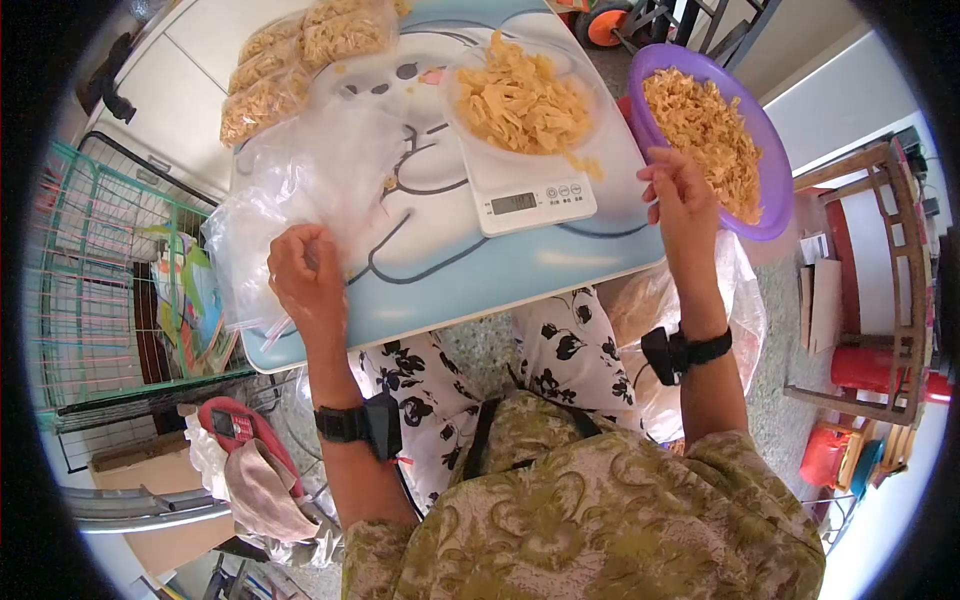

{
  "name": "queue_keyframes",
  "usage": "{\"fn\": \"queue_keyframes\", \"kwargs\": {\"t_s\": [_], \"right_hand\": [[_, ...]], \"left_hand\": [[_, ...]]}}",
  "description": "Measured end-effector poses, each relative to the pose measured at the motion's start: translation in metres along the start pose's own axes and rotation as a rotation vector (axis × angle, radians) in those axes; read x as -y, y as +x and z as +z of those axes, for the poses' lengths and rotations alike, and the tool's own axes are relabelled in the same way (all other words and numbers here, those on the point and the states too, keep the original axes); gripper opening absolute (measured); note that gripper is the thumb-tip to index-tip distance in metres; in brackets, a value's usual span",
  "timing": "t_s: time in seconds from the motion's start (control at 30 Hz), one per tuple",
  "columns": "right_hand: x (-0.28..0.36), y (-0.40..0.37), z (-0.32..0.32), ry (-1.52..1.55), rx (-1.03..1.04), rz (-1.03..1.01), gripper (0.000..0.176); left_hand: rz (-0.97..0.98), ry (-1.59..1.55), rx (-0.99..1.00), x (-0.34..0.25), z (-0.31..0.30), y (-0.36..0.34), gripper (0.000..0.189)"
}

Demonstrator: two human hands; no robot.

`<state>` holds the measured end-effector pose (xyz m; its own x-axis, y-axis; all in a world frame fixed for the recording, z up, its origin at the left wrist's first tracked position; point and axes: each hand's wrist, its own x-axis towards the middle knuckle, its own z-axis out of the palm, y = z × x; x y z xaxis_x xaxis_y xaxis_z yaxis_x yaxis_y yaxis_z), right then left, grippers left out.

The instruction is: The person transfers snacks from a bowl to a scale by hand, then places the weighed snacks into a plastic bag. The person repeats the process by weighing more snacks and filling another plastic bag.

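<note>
My left hand rests at the table's near left, fingers curled in beside clear plastic bags; what it holds, if anything, is hidden. Off the table's right edge, my right hand hovers near the purple basin, its fingers loosely bent and apart with nothing seen in them. Dry yellowish flat chips fill the basin. A white digital kitchen scale carries a pale, translucent bowl heaped with similar chips. Its display is lit, but the figures are hard to read.
Filled bags of chips sit at the far left of the cartoon-printed table. A few crumbs lie scattered there. A green wire cage stands left, a wooden frame right. A phone lies on a red item below left.
</note>
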<state>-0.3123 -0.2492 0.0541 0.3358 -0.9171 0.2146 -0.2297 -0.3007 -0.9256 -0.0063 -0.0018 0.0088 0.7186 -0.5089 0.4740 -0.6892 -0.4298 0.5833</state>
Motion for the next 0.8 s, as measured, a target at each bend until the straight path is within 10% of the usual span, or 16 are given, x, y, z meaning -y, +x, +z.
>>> {"fn": "queue_keyframes", "kwargs": {"t_s": [0.8], "right_hand": [[-0.032, -0.035, 0.032, -0.187, -0.018, -0.147, 0.019]], "left_hand": [[-0.046, 0.049, 0.019, 0.003, 0.002, 0.001, 0.02]]}}
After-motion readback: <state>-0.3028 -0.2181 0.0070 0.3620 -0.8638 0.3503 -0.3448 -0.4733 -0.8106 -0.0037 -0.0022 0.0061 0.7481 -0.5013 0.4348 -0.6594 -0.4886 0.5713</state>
